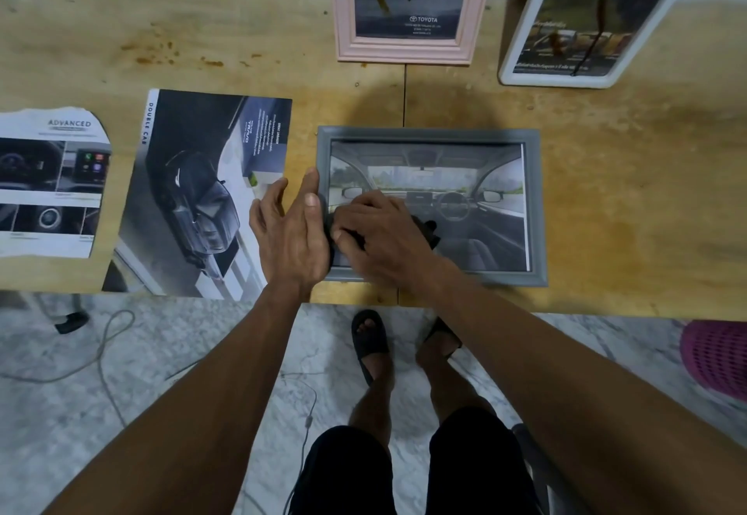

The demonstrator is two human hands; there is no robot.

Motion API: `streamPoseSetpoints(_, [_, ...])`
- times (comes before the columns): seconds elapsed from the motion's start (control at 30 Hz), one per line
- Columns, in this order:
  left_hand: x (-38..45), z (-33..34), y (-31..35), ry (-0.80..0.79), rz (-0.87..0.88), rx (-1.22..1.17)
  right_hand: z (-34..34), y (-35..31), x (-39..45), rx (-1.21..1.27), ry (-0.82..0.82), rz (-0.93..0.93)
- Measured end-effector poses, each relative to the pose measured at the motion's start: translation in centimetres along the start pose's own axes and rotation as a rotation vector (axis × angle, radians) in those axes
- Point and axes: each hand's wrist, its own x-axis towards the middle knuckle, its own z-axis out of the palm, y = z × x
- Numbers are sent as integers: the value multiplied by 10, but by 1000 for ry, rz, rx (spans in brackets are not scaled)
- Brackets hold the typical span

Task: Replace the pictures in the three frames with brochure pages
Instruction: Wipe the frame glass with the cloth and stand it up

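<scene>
While my right hand [378, 231] curls on a dark object over the grey frame [430, 207] lying flat near the table [606, 191] edge, my left hand [289, 227], fingers relaxed, rests against its left rail. The frame sits close to the edge; a hard push could, I judge, slide it off or crease the car-interior page inside. Two frames stand behind: the pink frame [408, 9] reads "TOYOTA". A loose brochure page [198, 195] reads "DOUBLE CAB"; a torn page [50, 183], "ADVANCED".

Stained plywood table [606, 199], grey marble floor [161, 393], pink basket [715, 357], loose cable [106, 347].
</scene>
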Motion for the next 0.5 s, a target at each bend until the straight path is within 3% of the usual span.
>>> streamPoseSetpoints(0.27, [0,3,-2,13,9,17,-3,12,3,-141,-162,-241])
streamPoseSetpoints(0.5, [2,6,-8,15,16,57,-14,23,-1,-144,-227,-262])
